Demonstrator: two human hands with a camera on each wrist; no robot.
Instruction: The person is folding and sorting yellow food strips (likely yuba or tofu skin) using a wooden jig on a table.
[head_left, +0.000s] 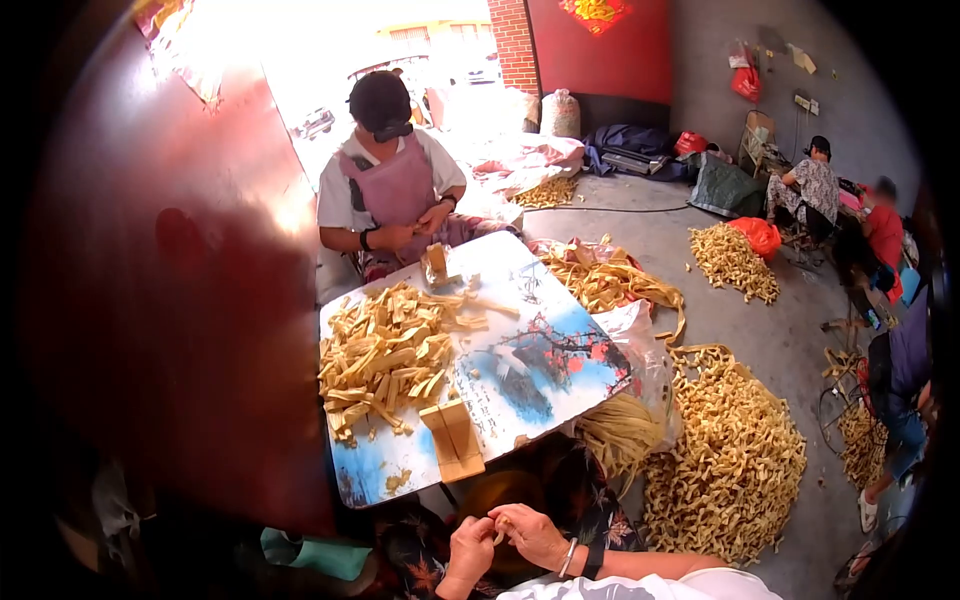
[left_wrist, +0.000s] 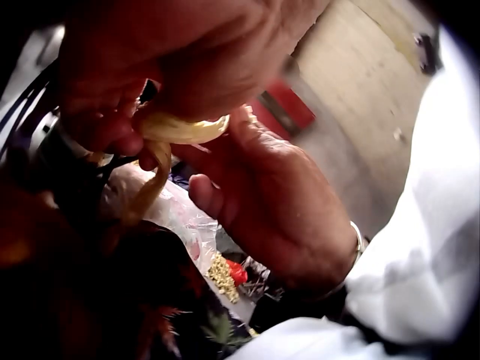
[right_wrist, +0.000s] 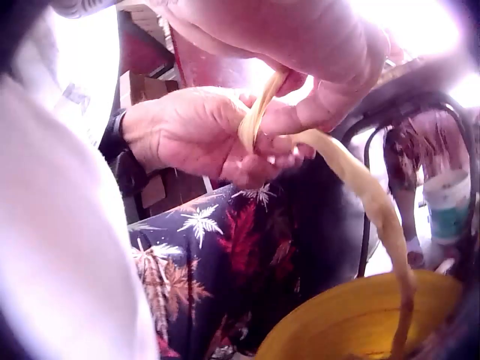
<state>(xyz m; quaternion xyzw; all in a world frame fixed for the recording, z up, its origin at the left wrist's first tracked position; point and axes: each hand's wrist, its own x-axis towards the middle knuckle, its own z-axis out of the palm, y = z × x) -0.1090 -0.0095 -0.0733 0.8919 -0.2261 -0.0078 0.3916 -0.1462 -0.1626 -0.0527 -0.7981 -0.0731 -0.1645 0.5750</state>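
Observation:
In the head view, my left hand (head_left: 470,550) and right hand (head_left: 535,538) meet low in front of my lap, just off the table's near edge. Between them is a soft, pale yellow strip (right_wrist: 371,199), looped at the fingers in the right wrist view. Its long tail hangs toward a yellow basin (right_wrist: 330,315). The left hand, palm turned up in that view, holds the loop in curled fingers. Thumb and fingers of the right hand pinch the strip from above. Up close, the left wrist view shows a bent piece of the strip (left_wrist: 180,131) between both hands.
A painted table (head_left: 540,375) bears a pile of yellow strips (head_left: 385,350) and a wooden block (head_left: 453,440). Across it sits another person (head_left: 395,190). On the floor at right lies a big heap of short yellow pieces (head_left: 730,460), beside a bundle of strips (head_left: 620,430).

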